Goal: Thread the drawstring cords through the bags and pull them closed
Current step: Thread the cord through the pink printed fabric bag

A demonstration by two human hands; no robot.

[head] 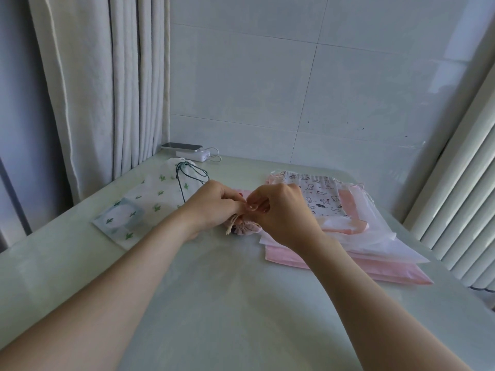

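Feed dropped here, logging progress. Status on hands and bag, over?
Left hand and right hand both pinching top of small pink bag. Bag bunched on table, cord end showing under left hand. Nothing in the way.

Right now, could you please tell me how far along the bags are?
Seemingly done: the cactus bag lies with its dark cord drawn tight. In hand: left hand and right hand pinch the gathered pink pouch. Remaining: the cat bag and pink bags stacked on the right.

Cactus bag white w/ green print (dark-green cord), pink bags.
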